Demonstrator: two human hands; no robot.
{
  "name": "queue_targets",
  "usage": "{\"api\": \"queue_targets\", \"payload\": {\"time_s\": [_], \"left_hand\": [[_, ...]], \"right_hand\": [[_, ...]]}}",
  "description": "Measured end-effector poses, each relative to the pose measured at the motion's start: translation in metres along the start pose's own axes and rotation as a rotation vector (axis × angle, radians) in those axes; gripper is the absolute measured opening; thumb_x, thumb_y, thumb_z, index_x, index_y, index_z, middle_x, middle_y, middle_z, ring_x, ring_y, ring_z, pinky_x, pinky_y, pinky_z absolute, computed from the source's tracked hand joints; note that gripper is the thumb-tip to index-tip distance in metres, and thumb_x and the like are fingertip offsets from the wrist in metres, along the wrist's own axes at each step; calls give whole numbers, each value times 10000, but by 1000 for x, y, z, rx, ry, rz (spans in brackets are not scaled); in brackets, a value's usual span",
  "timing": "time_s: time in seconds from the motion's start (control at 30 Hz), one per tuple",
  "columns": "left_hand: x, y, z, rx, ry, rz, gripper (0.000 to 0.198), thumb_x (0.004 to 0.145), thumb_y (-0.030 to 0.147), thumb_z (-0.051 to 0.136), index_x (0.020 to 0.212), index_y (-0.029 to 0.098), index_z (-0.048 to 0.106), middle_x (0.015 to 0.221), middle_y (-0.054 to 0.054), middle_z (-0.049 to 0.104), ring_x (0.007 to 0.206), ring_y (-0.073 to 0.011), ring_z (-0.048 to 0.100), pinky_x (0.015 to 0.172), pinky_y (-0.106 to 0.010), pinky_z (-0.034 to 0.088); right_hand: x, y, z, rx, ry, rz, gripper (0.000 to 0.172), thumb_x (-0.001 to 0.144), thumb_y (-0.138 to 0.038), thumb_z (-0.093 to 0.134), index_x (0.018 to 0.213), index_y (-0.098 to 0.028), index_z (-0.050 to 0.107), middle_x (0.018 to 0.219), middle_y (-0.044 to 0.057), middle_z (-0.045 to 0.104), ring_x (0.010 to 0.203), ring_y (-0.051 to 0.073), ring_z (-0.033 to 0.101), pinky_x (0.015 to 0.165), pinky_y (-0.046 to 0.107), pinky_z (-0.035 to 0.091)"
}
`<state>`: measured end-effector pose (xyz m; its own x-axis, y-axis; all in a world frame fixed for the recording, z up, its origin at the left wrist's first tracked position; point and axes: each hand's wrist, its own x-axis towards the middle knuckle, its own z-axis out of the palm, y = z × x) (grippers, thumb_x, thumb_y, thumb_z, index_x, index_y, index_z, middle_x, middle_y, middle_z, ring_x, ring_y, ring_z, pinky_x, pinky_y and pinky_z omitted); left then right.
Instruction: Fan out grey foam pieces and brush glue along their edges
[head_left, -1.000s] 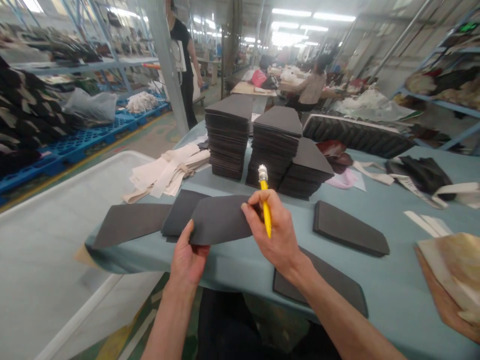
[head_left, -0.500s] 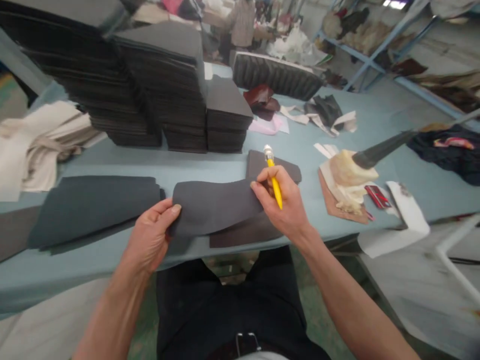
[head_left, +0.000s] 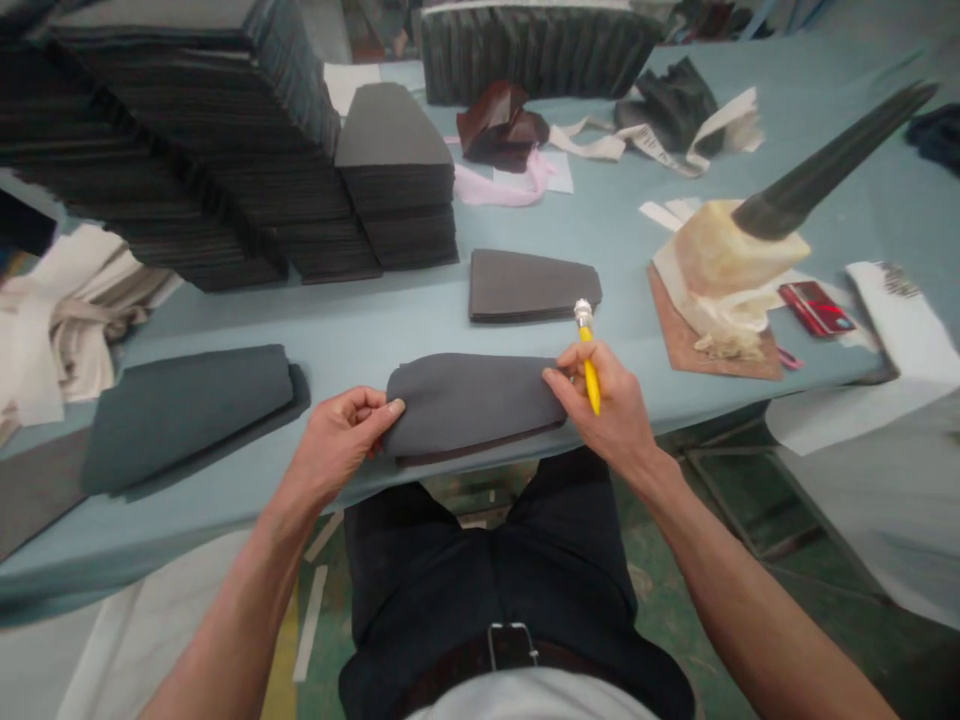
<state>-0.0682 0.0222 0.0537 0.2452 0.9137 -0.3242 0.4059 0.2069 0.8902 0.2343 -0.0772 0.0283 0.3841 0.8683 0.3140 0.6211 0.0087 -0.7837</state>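
Note:
A dark grey tapered panel [head_left: 472, 402], looking like leather or thin sheet, lies over a darker brown piece [head_left: 480, 447] near the table's front edge. My left hand [head_left: 337, 440] pinches its left end between thumb and fingers. At the right end, my right hand [head_left: 611, 410] grips the panel's corner with thumb and fingertip. That same hand also carries a yellow pen [head_left: 590, 372] with a silvery upper end, tip pointing down toward the wrist. Just beyond lies a small stack of grey-brown panels [head_left: 529, 285]. Left of my left hand rest dark green-grey panels [head_left: 184, 415].
Tall stacks of dark panels [head_left: 202, 130] and a lower stack [head_left: 397, 160] stand at the back left. Pale cloth strips [head_left: 67, 310] lie far left. On the right is a yellowish block [head_left: 731, 250] with a dark handle-like piece [head_left: 832, 165], beside a red packet [head_left: 816, 308].
The panel, earlier raised and curved between my hands, now lies flatter over the brown piece. Both hands have come down with it, and the view has tilted further down.

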Motion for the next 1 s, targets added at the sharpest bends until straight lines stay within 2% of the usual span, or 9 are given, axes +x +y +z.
{"api": "queue_targets", "payload": {"time_s": [0.23, 0.47, 0.7, 1.0], "left_hand": [[0, -5, 3, 91, -39, -10, 591, 625, 738, 875, 659, 207, 618, 537, 31, 496, 532, -108, 409, 516, -227, 309], [0, -8, 3, 166, -38, -2, 573, 676, 730, 829, 655, 204, 605, 549, 39, 468, 534, -97, 363, 518, -235, 251], [-3, -9, 1, 197, -24, 3, 526, 709, 701, 773, 652, 205, 605, 559, 31, 482, 549, -106, 352, 532, -246, 249], [0, -13, -3, 389, -23, 22, 548, 759, 751, 700, 692, 211, 634, 581, 22, 527, 575, -129, 415, 570, -257, 298]], "right_hand": [[-9, 18, 3, 12, -27, 88, 219, 921, -424, 700, 966, -253, 570, 722, -61, 567, 587, 126, 498, 670, 303, 454], [-8, 20, 7, 36, 8, 106, 282, 888, -478, 720, 950, -248, 570, 803, -33, 627, 615, 126, 530, 696, 313, 489], [-8, 18, 10, 54, 1, 120, 280, 872, -468, 722, 947, -254, 557, 790, -46, 619, 607, 123, 526, 659, 300, 465], [-11, 23, 11, 78, -27, 148, 279, 896, -474, 693, 953, -256, 527, 787, -62, 578, 642, 116, 534, 702, 291, 469]]}}
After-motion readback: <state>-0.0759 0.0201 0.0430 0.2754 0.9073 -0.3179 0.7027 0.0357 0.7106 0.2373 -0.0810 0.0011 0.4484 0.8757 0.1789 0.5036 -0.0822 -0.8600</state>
